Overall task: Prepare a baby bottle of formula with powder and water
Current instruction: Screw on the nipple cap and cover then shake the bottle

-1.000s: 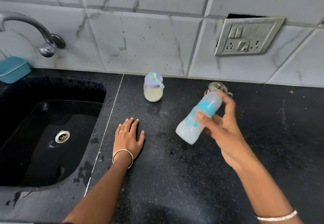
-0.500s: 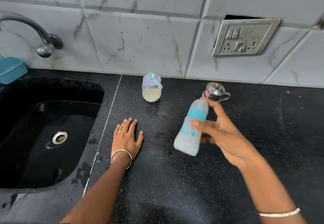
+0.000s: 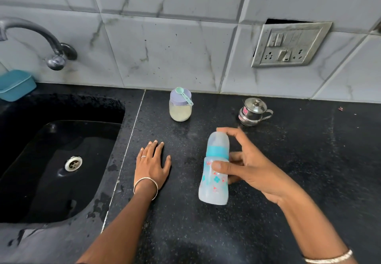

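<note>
My right hand (image 3: 253, 168) holds the translucent plastic baby bottle with a teal collar (image 3: 215, 173) almost upright over the black speckled counter (image 3: 226, 232), fingers (image 3: 233, 133) curled round it; its base may be touching. My left hand (image 3: 151, 164) lies flat at its 9 o'clock, fingers straight. The lilac-lidded glass powder jar (image 3: 180, 111) stands at its 11 o'clock.

Left hand (image 3: 152, 167): centre of frame, palm down, fingers straight and close together, bangle at wrist, forearm entering from bottom edge.
Right hand (image 3: 253, 166): right of centre, thumb and fingers curled round baby bottle (image 3: 214, 189), forearm entering from lower right.
</note>
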A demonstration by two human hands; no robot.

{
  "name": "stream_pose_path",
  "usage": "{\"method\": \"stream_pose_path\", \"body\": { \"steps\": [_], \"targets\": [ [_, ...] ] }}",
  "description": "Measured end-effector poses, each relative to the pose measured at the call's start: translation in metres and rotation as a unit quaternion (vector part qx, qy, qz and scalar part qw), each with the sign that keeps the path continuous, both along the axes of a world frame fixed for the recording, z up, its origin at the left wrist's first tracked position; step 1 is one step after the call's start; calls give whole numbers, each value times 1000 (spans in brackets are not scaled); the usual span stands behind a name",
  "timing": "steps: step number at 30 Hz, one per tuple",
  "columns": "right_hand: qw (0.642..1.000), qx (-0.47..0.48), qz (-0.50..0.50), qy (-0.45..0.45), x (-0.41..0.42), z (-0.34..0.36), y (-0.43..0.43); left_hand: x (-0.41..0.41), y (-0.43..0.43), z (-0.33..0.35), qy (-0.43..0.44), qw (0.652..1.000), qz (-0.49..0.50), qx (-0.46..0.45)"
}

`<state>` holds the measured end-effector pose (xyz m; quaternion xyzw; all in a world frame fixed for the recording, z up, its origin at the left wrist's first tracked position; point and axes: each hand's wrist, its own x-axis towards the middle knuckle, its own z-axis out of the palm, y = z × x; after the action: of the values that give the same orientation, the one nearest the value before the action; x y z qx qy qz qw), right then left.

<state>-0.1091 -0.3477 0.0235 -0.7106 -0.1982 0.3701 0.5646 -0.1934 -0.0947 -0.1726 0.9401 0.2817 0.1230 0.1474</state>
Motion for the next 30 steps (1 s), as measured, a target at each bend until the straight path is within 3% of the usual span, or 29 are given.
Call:
{"method": "stream_pose_path", "body": {
  "steps": [5,10,14,18,22,26,28,30],
  "targets": [
    [983,100,-154,-13,6,-2,3,0,0,0,1,1000,-1,-3],
    [998,24,-52,8,-1,-5,1,0,0,1,9,1000,-3,-6],
    [984,70,-163,-2,4,-9,-1,0,0,0,1,1000,-2,-4],
    [994,38,-100,0,0,-1,-1,1,1,0,5,1000,-1,-3],
    [974,100,-204,-21,9,0,-5,1,1,-2,7,1000,-1,-4],
    [999,10,-43,-14,-1,2,-9,1,0,-1,-2,1000,-3,-6],
    [996,28,-79,-15,-1,0,-9,0,0,0,-5,1000,-2,-10],
    [980,89,-178,-15,2,-4,-8,0,0,0,-4,1000,-1,-10]
  ]
}}
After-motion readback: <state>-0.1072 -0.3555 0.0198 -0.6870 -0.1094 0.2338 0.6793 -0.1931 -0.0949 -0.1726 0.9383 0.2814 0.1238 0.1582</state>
